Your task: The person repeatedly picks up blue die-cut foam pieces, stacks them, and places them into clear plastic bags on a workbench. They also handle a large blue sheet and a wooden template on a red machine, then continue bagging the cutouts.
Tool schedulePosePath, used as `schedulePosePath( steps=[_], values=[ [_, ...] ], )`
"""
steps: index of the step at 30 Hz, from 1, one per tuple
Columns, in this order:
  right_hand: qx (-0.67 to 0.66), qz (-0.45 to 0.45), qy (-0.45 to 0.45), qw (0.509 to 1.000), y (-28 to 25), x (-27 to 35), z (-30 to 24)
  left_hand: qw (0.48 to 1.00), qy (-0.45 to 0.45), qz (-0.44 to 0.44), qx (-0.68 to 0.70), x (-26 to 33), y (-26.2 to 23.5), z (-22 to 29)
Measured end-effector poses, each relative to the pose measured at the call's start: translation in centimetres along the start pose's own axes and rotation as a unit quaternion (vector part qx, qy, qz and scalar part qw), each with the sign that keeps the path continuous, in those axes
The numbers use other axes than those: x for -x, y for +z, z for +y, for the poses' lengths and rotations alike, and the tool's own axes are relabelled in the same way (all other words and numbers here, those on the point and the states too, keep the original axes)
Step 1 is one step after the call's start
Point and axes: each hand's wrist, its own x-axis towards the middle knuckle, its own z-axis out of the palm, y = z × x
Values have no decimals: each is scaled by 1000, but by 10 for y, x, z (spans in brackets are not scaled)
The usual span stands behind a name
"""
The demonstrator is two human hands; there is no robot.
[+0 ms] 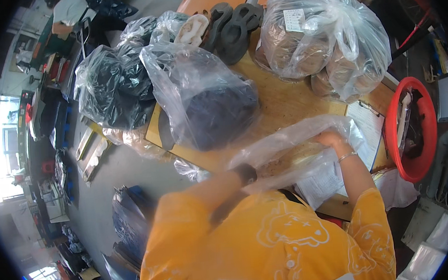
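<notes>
While both hands work at near edge of worktop, clear empty plastic bag lies stretched between them, long axis running left-to-right, rising slightly toward right. Right hand pinches bag's upper right end; left hand mostly hidden under film, grip cannot tell. Held taut, likely to spread mouth. Filled bags crowd far side; red basket off right edge.
</notes>
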Motion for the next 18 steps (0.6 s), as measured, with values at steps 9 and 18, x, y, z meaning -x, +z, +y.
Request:
schedulePosePath(
  steps=[9,18],
  values=[
    [99,-68,-122,985,40,30,-94,997,62,-40,14,-14,16,-31],
    [115,-133,-221,959,62,38,-50,978,-78,187,49,4,37,-78]
  ],
)
